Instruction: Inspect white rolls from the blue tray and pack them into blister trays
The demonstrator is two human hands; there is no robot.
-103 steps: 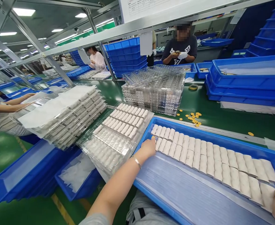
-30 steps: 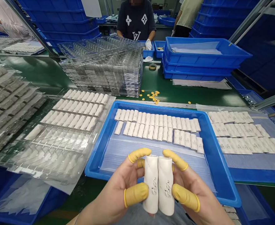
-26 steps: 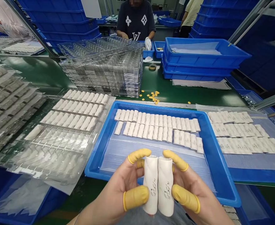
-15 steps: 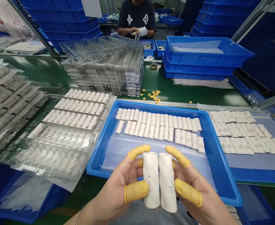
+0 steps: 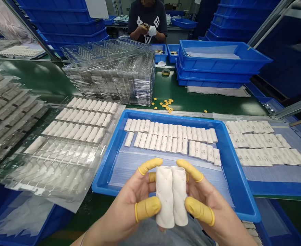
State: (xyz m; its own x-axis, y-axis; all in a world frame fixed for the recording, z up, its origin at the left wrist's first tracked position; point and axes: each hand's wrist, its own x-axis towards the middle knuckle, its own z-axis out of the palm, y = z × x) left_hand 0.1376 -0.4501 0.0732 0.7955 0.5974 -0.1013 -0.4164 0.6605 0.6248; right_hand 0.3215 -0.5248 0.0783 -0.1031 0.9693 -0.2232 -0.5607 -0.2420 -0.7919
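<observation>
White contoured casings (image 5: 165, 198) appear light, stiff and prone to scuffing. The left hand (image 5: 133, 196) and right hand (image 5: 204, 193) each grasp one; gentle side holds seem advisable.

White tubes (image 5: 165, 191) partly hide the left hand (image 5: 132, 193) and right hand (image 5: 206, 191); the left edge cuts off the tray stack (image 5: 13, 111).

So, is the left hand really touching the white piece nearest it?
Touching: the head view shows the left hand, its covered thumb lapping the edge of the white piece, no gap visible.
</observation>
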